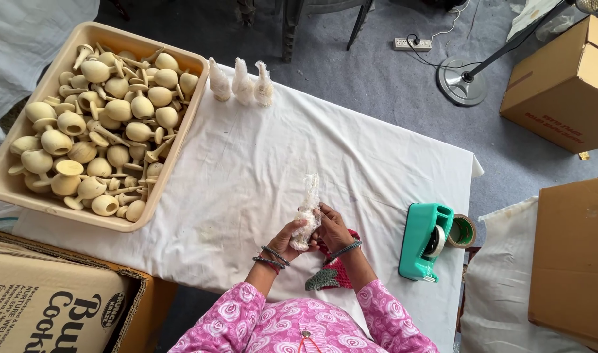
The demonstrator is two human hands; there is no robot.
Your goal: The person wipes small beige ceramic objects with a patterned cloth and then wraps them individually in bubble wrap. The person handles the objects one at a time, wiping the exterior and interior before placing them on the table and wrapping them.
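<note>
ROOM: bare white cloth on table (259, 170) mid-frame, tray of wooden pieces (93, 124) upper left, green tape dispenser (424, 240) lower right | GRIP: left hand (284, 240) and right hand (331, 229) both clasp wrapped bundle (307, 219) | THING: bundle upright between palms, lower centre, top sticking above fingers

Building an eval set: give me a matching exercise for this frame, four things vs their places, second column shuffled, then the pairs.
Things:
1. beige tray of wooden pieces
2. three wrapped pieces
3. green tape dispenser
4. piece in clear wrap

Places:
A. between the left hand and the right hand
B. table's right end, beside a tape roll
C. table's left end
D. upright in a row at the table's far edge

Pairs: 1-C, 2-D, 3-B, 4-A
</note>
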